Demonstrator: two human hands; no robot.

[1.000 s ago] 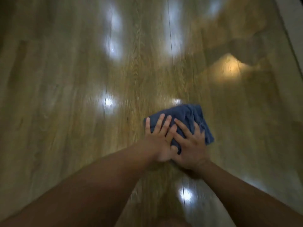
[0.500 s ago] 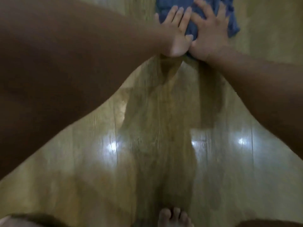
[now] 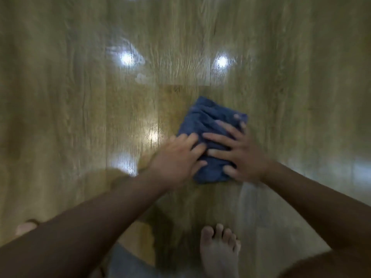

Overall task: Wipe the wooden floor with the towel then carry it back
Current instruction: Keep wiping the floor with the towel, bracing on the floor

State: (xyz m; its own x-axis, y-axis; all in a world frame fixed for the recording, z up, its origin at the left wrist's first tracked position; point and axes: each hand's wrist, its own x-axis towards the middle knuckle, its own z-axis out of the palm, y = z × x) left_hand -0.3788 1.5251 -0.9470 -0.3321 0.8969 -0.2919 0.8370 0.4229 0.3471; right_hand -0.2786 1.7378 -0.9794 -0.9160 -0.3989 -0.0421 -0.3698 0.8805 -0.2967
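A folded blue towel (image 3: 206, 119) lies on the glossy wooden floor (image 3: 80, 97), a little right of centre. My left hand (image 3: 176, 155) presses on its near left edge, fingers bent onto the cloth. Beside it, my right hand (image 3: 243, 155) lies on the towel's right side with fingers spread and pushed into the fabric. Both forearms reach in from the bottom corners. The near part of the towel is hidden under the hands.
My bare right foot (image 3: 218, 251) stands on the floor just behind the towel, and a toe of the other foot (image 3: 25, 227) shows at the lower left. Ceiling lights reflect off the boards, with a small pale smear near the left reflection.
The towel and both hands have slid back toward my feet. The view has tilted down and then partly up, so the towel now sits mid-frame.
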